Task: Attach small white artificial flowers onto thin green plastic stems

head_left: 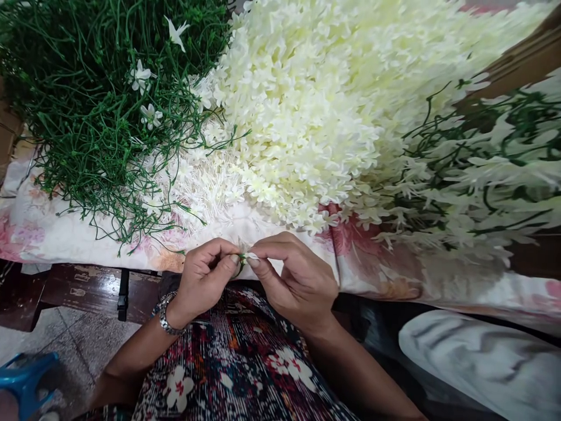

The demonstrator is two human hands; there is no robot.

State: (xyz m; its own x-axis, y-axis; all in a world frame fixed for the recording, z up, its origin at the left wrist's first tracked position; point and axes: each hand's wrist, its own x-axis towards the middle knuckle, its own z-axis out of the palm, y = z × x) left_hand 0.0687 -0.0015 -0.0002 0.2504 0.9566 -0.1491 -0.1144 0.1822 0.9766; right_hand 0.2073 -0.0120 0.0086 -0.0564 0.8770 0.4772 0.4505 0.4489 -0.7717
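Close in front of my body, both hands meet fingertip to fingertip at the table's near edge. My left hand (209, 275) pinches a thin green artificial stem (242, 261) between thumb and forefinger. Against it, my right hand (293, 279) pinches a small white artificial flower (251, 256). Fingertips hide most of both pieces, so I cannot tell how far they are joined. Past my hands lies a heap of green plastic stems (100, 99) on the left. A large pile of cream-white flower heads (302, 111) spreads over the middle, with thin white pieces (197, 187) between the two heaps.
Finished-looking sprays of white flowers on green stems (482, 169) lie at the right, beside a cardboard box (526, 58). A floral cloth (79, 234) covers the table. A blue plastic stool (28, 377) stands on the floor at lower left. Light fabric (477, 362) shows at lower right.
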